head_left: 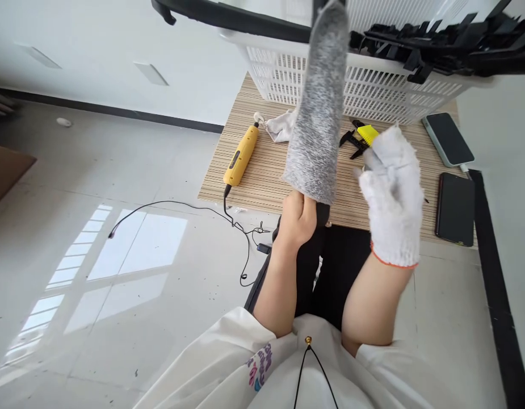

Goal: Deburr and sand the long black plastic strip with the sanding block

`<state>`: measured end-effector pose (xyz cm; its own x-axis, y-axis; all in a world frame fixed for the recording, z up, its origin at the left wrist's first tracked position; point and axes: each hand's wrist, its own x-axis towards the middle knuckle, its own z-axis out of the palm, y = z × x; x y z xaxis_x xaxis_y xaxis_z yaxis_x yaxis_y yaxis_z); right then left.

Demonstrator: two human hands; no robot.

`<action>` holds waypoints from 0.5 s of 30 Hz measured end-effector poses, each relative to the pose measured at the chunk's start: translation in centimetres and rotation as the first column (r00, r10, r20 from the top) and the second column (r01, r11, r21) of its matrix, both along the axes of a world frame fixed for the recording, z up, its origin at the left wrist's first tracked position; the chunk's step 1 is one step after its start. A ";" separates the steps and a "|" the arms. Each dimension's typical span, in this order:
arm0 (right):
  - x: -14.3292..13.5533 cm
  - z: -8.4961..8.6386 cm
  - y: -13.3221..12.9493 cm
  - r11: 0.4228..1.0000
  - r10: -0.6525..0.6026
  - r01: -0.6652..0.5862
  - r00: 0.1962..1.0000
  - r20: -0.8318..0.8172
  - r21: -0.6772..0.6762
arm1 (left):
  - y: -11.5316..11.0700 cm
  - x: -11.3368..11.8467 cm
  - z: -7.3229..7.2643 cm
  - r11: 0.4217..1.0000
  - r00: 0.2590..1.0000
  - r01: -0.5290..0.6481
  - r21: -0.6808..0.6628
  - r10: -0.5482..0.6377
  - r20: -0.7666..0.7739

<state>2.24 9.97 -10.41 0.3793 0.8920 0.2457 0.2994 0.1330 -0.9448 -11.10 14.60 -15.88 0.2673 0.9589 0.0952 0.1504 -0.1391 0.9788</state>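
Note:
My bare left hand (297,218) is closed at the lower end of a long grey fuzzy sleeve-like piece (317,113), which stands tilted up toward the camera. Part of the fingers is hidden beneath it, and a black end shows beside them. My right hand (392,193) wears a white knitted glove with an orange cuff. Its fingers are curled together and slightly blurred; I cannot make out what lies between them. Just beyond the gloved fingertips are a yellow-ended tool (368,134) and a black caliper (353,143) on the wood-patterned table (266,176).
A yellow rotary tool (242,156) with a white tip lies at left, its cord trailing to the floor. A white cloth (281,126) is beside it. Behind stands a white slatted basket (373,94) with black plastic parts (441,48) on top. Two phones (455,207) lie at right.

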 end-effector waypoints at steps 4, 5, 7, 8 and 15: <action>-2.7 -0.7 2.2 0.986 -0.166 0.166 0.986 0.015 0.000 | -0.6 0.4 0.4 0.981 0.990 0.134 0.144 -0.125 -0.071; -3.0 -0.9 2.6 0.974 -0.227 0.227 0.974 0.022 -0.011 | -0.7 0.5 0.6 0.976 0.987 0.147 0.163 -0.134 -0.087; -3.0 -1.3 3.0 0.946 -0.323 0.324 0.945 0.040 -0.026 | -0.8 0.5 0.8 0.972 0.984 0.160 0.171 -0.143 -0.109; -2.8 -1.3 3.0 0.939 -0.341 0.343 0.939 0.053 -0.038 | -0.8 0.5 0.8 0.973 0.983 0.162 0.166 -0.144 -0.117; -0.8 -0.9 1.8 0.983 0.089 -0.107 0.988 -0.125 -0.148 | -0.2 0.2 0.8 0.989 0.997 0.043 0.143 -0.034 -0.063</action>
